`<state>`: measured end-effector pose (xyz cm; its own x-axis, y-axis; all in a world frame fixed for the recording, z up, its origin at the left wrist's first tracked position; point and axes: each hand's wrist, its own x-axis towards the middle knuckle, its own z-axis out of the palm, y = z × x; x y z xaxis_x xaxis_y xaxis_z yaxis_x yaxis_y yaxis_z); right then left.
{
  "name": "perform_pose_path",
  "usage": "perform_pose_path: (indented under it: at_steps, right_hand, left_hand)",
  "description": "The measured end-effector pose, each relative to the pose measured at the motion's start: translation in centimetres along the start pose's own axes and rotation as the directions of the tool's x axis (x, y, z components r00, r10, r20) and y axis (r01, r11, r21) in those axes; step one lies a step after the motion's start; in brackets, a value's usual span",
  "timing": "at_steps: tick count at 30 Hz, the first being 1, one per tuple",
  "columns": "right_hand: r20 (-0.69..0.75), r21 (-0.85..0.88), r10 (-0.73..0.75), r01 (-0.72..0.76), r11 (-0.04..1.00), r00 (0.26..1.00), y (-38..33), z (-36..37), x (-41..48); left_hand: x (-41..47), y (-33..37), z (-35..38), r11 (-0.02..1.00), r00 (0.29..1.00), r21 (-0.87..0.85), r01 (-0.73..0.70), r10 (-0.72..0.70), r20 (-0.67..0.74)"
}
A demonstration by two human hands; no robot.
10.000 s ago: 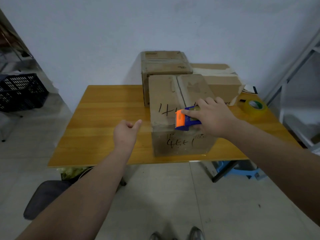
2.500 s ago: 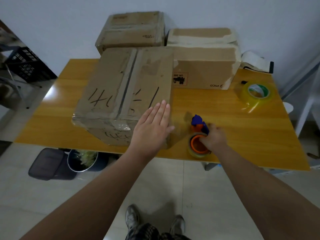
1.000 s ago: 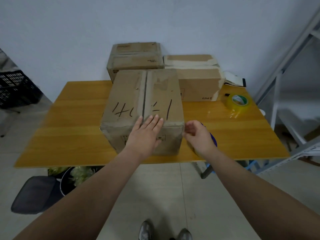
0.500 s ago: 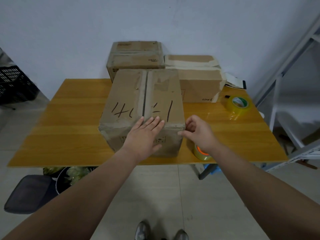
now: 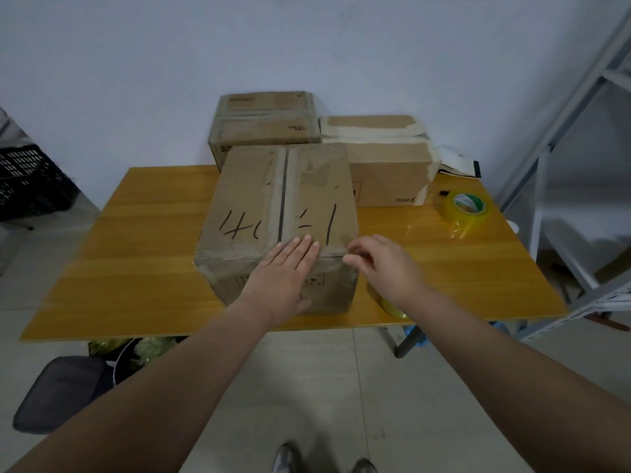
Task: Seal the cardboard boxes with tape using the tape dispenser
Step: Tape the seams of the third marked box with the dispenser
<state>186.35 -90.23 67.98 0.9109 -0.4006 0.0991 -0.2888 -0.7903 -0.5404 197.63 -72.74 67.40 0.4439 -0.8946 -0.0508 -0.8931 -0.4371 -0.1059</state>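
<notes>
My left forearm [image 5: 177, 380] and right forearm [image 5: 495, 363] are bare from the picture's edge down to the wrist. My left grip [image 5: 283, 281] is a bare hand, broad across the back, its fingers [image 5: 297, 250] ending in short, pale nails. My right grip [image 5: 386, 268] is bare too, but its fingertips are smeared by blur and I cannot make out the nails. At the bottom edge are the rounded grey toes of my left shoe [image 5: 286, 458] and right shoe [image 5: 364, 466], with the rest cut off.
</notes>
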Motion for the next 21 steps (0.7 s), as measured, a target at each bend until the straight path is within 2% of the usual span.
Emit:
perform_pose_path:
  at_steps: [3,4,6,8,11,15,21]
  right_hand:
    - [-0.134,-0.188,-0.112,0.086,0.978,0.985,-1.0,0.0,-1.8]
    - [-0.114,-0.243,-0.141,0.11,0.964,0.983,-1.6,0.4,-2.3]
    - [0.024,-0.339,-0.147,0.146,0.929,0.989,-2.9,2.0,-2.6]
    - [0.077,-0.41,-0.07,0.096,0.907,0.995,-3.8,4.0,-2.7]
    - [0.022,-0.508,-0.013,0.022,0.861,1.0,-3.7,5.5,-3.1]
    - [-0.028,-0.573,-0.005,-0.012,0.82,1.0,-3.2,6.0,-3.1]
    - [-0.076,-0.602,0.097,-0.123,0.789,0.992,-3.9,6.9,-3.0]
  left_hand:
    - [0.2,0.5,-0.2,1.0,0.999,0.015,0.018,-0.017,-0.029]
    - [0.4,0.9,-0.3,1.0,0.998,-0.002,0.027,-0.027,-0.052]
    - [0.9,2.2,-0.3,1.0,0.998,-0.011,0.022,-0.022,-0.065]
    - [1.0,3.1,0.2,1.0,0.998,-0.006,0.014,-0.014,-0.059]
    - [0.3,2.0,1.0,0.999,0.994,-0.006,0.053,-0.054,-0.1]
    - [-2.0,-2.8,1.8,0.995,0.987,-0.004,0.097,-0.097,-0.126]
    - [-6.8,-10.5,3.3,0.991,0.982,0.018,0.133,-0.129,-0.139]
